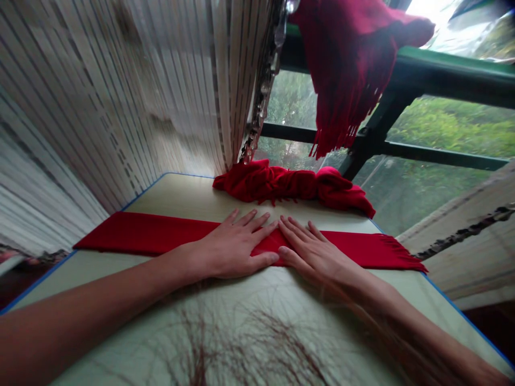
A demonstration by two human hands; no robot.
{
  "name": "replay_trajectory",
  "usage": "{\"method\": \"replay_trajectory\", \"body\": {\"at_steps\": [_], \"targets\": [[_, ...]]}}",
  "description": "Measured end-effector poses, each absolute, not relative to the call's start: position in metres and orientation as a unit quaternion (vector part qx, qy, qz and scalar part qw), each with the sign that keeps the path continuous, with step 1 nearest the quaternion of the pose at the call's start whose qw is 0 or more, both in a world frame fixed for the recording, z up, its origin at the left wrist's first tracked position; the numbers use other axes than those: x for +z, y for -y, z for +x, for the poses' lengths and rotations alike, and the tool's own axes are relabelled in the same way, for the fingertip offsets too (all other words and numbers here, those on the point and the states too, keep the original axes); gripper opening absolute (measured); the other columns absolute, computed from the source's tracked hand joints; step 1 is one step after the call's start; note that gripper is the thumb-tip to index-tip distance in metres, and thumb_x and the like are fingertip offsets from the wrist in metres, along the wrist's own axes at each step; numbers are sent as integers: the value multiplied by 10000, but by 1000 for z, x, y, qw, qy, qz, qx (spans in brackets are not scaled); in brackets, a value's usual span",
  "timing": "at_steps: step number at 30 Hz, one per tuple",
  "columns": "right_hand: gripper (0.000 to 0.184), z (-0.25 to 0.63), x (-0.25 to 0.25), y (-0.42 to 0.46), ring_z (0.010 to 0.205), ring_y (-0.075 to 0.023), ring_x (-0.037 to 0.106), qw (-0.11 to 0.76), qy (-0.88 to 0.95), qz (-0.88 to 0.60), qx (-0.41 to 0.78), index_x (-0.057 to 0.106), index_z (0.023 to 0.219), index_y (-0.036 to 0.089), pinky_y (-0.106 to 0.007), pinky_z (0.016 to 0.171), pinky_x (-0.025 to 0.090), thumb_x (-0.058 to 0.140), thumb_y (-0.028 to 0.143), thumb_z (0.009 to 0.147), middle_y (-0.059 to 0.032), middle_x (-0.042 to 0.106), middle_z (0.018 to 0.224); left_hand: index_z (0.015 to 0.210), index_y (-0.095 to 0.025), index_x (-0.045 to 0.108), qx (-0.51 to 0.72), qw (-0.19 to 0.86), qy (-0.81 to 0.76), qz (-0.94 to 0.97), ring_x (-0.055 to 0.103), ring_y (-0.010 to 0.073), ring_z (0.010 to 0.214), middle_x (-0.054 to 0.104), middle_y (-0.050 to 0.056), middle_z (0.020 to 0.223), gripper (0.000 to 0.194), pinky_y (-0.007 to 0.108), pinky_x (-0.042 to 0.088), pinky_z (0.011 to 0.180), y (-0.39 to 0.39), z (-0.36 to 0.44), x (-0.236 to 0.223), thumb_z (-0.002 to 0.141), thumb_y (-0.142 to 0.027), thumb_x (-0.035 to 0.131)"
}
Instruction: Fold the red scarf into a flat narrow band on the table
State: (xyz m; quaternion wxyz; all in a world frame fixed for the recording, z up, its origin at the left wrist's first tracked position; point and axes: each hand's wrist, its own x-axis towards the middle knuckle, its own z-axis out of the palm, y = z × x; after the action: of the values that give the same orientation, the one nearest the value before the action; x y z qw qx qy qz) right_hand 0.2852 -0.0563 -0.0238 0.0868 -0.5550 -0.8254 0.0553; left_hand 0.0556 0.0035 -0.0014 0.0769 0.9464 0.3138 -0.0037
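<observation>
A red scarf (153,233) lies flat across the table in a long strip, with its fringe at the right end. My left hand (233,246) rests palm down on the middle of it, fingers spread. Beside it, my right hand (311,246) also lies flat on the scarf, with its fingers stretched out. The fingertips of both hands come close together at the centre. Just beyond the strip, a second red scarf (289,185) sits crumpled along the table's far edge.
The pale table (173,195) has a blue edge. A striped curtain (169,80) hangs along the left, and another curtain (475,230) is at the right. A red fringed scarf (350,69) hangs over the green window frame (454,72). Strands of hair blur the foreground.
</observation>
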Motion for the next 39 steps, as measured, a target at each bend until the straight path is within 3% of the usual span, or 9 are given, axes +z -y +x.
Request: {"method": "replay_trajectory", "body": {"at_steps": [5, 10, 13, 16, 26, 32, 35, 39], "targets": [[784, 299, -20, 58, 1598, -276, 139, 54, 801, -592, 77, 242, 1644, 127, -595, 1291, 125, 218, 652, 1062, -131, 213, 1710, 1668, -247, 212, -12, 69, -320, 945, 67, 336, 1609, 117, 78, 1734, 823, 610, 81, 1276, -3, 56, 0, 1017, -746, 264], [722, 297, -21, 58, 1594, -281, 163, 92, 808, -579, 56, 260, 1646, 177, -615, 1282, 155, 245, 619, 1076, -126, 240, 1707, 1601, -291, 399, 48, 19, -248, 967, 64, 310, 1613, 184, 8, 1729, 604, 590, 39, 1289, 1, 53, 0, 1065, -568, 390], [695, 294, -23, 58, 1595, -280, 155, 97, 821, -559, 68, 228, 1654, 222, -611, 1286, 152, 261, 612, 1080, -93, 235, 1712, 1590, -264, 425, 58, 27, -236, 970, 98, 285, 1612, 231, 0, 1718, 590, 527, 88, 1302, 1, 53, -1, 1064, -532, 419], [698, 298, -23, 58, 1591, -286, 167, 93, 817, -563, 82, 245, 1650, 242, -614, 1288, 148, 266, 633, 1072, -82, 256, 1706, 1596, -263, 415, 41, 53, -264, 962, 121, 283, 1610, 256, 20, 1713, 630, 509, 156, 1291, 1, 54, 1, 1055, -585, 406], [794, 305, -17, 58, 1595, -271, 157, 76, 805, -579, 106, 270, 1643, 172, -589, 1298, 128, 234, 693, 1045, -100, 224, 1709, 1658, -212, 249, -11, 72, -292, 954, 64, 269, 1615, 135, 27, 1729, 740, 527, 84, 1302, 1, 54, 1, 1058, -642, 301], [820, 307, -19, 58, 1598, -265, 146, 69, 803, -584, 99, 268, 1641, 141, -577, 1300, 123, 222, 700, 1043, -112, 219, 1710, 1653, -106, 225, -5, 66, -323, 944, 68, 282, 1614, 110, 134, 1724, 859, 531, 57, 1300, 0, 56, -5, 1033, -695, 292], [784, 298, -19, 58, 1597, -267, 140, 87, 809, -576, 76, 250, 1648, 153, -583, 1296, 130, 232, 668, 1057, -118, 212, 1715, 1659, -69, 160, -8, 69, -330, 941, 47, 281, 1615, 86, 152, 1723, 909, 538, 52, 1300, 0, 57, -7, 1026, -711, 282], [723, 278, -20, 56, 1603, -241, 101, 107, 845, -521, 54, 190, 1662, 176, -558, 1304, 116, 220, 607, 1083, -82, 169, 1728, 1667, -110, 150, 4, 78, -332, 940, 49, 285, 1614, 70, 127, 1729, 921, 556, 56, 1298, 0, 56, -9, 1016, -754, 239]]}}
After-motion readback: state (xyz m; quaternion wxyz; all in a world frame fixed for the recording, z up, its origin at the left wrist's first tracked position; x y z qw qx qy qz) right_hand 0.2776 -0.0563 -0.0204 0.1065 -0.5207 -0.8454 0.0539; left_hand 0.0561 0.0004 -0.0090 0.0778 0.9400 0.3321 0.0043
